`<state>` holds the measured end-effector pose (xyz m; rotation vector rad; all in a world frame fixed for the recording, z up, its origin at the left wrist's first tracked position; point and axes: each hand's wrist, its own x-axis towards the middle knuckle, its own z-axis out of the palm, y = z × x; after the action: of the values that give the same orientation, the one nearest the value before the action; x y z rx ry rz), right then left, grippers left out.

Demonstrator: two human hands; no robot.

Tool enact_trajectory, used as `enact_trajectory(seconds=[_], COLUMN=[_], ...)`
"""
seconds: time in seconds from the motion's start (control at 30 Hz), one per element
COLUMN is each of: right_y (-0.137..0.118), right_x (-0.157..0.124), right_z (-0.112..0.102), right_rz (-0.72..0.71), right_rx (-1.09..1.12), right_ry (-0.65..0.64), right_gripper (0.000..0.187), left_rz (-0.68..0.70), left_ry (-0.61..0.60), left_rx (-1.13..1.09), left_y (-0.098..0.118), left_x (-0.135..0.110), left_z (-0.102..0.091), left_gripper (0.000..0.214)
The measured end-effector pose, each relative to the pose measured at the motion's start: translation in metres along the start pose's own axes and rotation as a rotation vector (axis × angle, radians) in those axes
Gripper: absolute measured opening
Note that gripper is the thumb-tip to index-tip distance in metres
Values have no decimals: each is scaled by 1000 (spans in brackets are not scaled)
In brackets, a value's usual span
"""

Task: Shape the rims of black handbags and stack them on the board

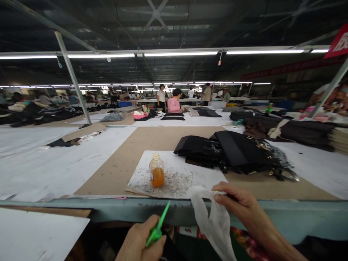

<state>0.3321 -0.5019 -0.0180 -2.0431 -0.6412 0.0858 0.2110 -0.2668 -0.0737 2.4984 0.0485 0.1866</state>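
Observation:
My left hand sits low at the frame's bottom, closed around a green thread snipper whose tip points up toward the table edge. My right hand rests at the table's front edge with its fingers pinched on a thin white plastic bag that hangs down over the edge. Just beyond both hands lies a white sheet strewn with dark thread clippings. A small bottle of orange liquid stands on that sheet.
A pile of folded black fabric lies right of the sheet on the brown board. More dark stacks sit at the far right. A slanted metal post rises at left. A person in pink and others work at distant tables.

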Motion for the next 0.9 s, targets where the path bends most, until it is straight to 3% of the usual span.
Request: enact_trajectory(seconds=[0.1, 0.23, 0.37, 0.57, 0.63, 0.77, 0.9], right_y=[-10, -15, -16, -22, -23, -19, -13], right_x=[0, 5, 11, 15, 14, 12, 13], right_z=[4, 8, 15, 35, 43, 57, 61], right_rz=[-94, -160, -227, -449, -524, -777, -897], right_rx=[-103, -161, -165, -236, -309, -553, -776], right_ry=[20, 69, 29, -21, -66, -282, -289], right_gripper=[23, 23, 24, 17, 20, 34, 42], left_rz=[-95, -113, -105, -68, -59, -9, 11], left_ry=[-136, -175, -234, -243, -263, -296, -325], left_rx=[-297, -481, -546, -541, -549, -598, -612], left_y=[21, 23, 18, 21, 23, 26, 24], left_x=[9, 15, 17, 21, 22, 24, 23], left_z=[-12, -18, -12, -9, -10, -14, -19], left_gripper=[4, 9, 12, 11, 11, 18, 22])
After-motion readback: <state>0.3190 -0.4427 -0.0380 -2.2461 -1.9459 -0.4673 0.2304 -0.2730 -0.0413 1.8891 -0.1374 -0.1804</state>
